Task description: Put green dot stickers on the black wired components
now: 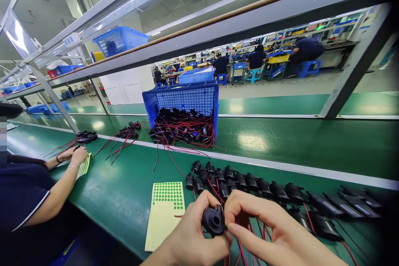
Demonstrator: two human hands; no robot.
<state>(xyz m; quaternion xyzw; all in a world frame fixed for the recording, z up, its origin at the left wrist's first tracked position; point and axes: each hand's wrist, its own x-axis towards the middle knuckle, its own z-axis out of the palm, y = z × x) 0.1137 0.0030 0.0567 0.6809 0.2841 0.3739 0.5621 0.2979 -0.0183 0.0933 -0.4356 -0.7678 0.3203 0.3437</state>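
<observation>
I see room on the tabletop (115, 197) by its front edge, left of the sticker sheet (162, 224). The left hand (195, 239) holds up a round black part (208, 221); the right hand (264, 222) bends in close, maybe pinching its side.

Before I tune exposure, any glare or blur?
Head view, middle: pale glare on the glossy green work surface; head view, far right: black cylindrical plastic parts blurred and stretched; head view, centre: black round plastic part in the left hand fairly sharp.
</observation>
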